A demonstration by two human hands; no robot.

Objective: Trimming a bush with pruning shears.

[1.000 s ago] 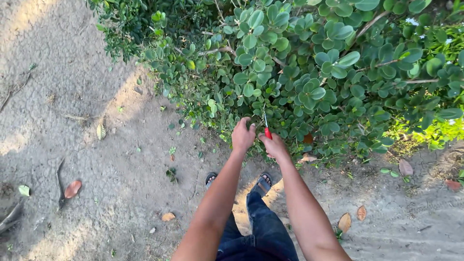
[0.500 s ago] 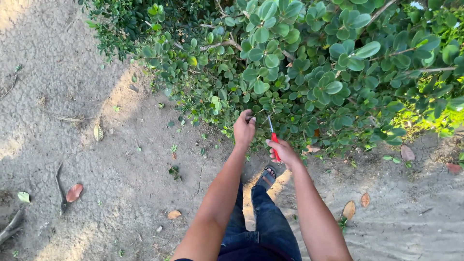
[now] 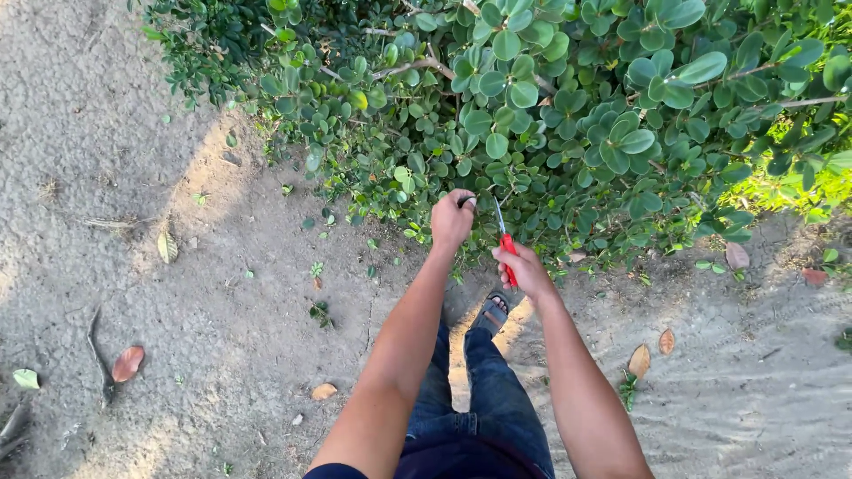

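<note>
Head cam, looking down at both arms reaching fwd to a bush (image 3: 568, 115) w/ round glossy green leaves, filling the top and right of view.

Left hand (image 3: 451, 220): grip closed in a fist on a thin twig (image 3: 468, 201) at the bush's lower edge, knuckles up. Twig end pokes out just past the fingers; how far it runs into the foliage can't be told.

Right hand (image 3: 524, 270): grip closed around the red handle of a small cutting tool (image 3: 504, 238). Handle sits in the fist, thin metal blade part points up and slightly left, toward the left hand. Blade tip is just beside the left fist, at the twig; whether it touches can't be told. Too small to say if the blades are apart or together.

Hands are near each other, left a bit higher and further fwd than right.

Below: dark blue jeans (image 3: 484, 399), and one sandalled foot (image 3: 491, 312) showing between the forearms, on the ground just short of the bush.

Ground (image 3: 177, 310) is dry, cracked, sandy dirt, part sun, part shade. Scattered on it: a brown dry leaf (image 3: 128, 363) far left, a yellowish leaf (image 3: 166, 247) upper left, two tan leaves (image 3: 650, 351) right of the right arm, small green leaf bits (image 3: 316, 269) near the bush's edge, left of the left arm.
</note>
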